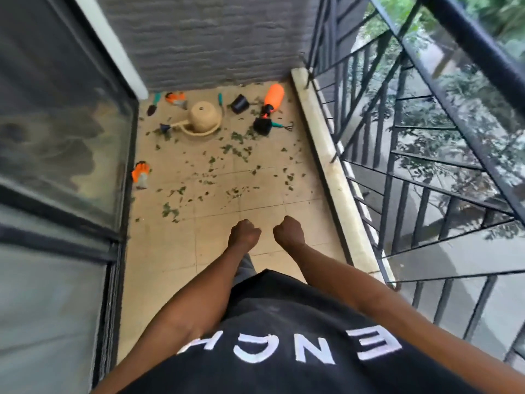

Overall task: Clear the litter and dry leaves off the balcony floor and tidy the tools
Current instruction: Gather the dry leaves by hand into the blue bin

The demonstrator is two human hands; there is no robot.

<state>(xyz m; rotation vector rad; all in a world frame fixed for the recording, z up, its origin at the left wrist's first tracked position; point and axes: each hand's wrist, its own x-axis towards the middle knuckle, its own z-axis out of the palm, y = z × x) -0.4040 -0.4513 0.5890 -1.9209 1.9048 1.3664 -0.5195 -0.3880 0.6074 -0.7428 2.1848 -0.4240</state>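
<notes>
Both fists, left hand [245, 233] and right hand [288, 230], are clenched empty; leaves [235, 155] and can [203, 118] lie at 12 o'clock, equally near either hand.

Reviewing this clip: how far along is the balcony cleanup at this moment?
Nothing looks done yet. Dry leaves lie scattered across the floor tiles. The watering can, orange sprayer, black pot, trowel, hand rake and both orange gloves lie loose on the floor. Nothing is in hand: left hand and right hand are curled fists, holding nothing. All sweeping and tidying remains.
</notes>
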